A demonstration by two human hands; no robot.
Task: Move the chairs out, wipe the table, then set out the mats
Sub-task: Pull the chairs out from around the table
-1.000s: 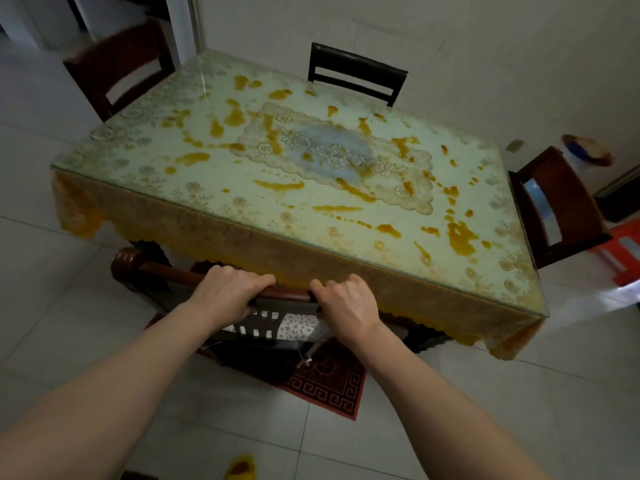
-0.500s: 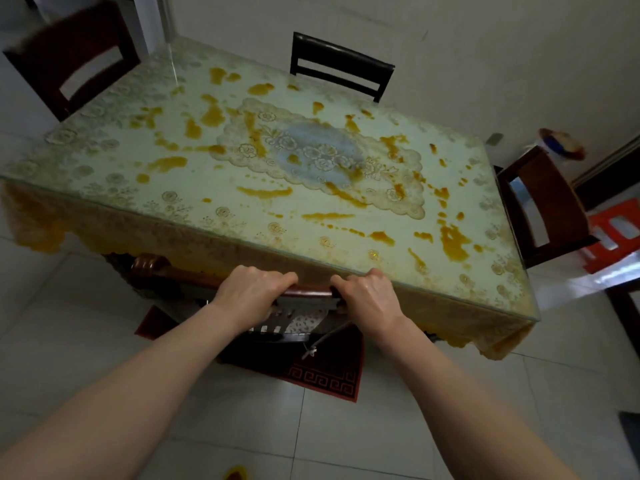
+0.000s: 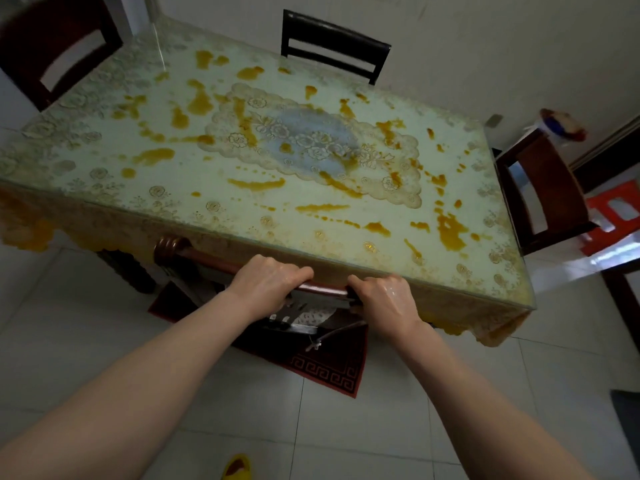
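A glass-topped table [image 3: 145, 188] with a lace cloth under the glass carries many orange smears. A wooden chair [image 3: 173, 245] is tucked under its near edge. My left hand [image 3: 268, 277] and my right hand [image 3: 384, 297] both grip the chair's top rail, side by side. Most of that chair is hidden by the table and the cloth's overhang. Another dark chair [image 3: 334, 46] stands at the far side, one chair [image 3: 543, 188] at the right end and one chair [image 3: 52, 43] at the far left.
A red patterned rug [image 3: 332, 370] lies on the white tiled floor under the near chair. A red plastic stool [image 3: 613, 213] is at the right. A yellow slipper [image 3: 237, 467] shows at the bottom edge. A white wall runs behind the table.
The view has moved in closer and lower over the table. Both hands stay gripped on the near chair's top rail. Whether the chair has moved I cannot tell.
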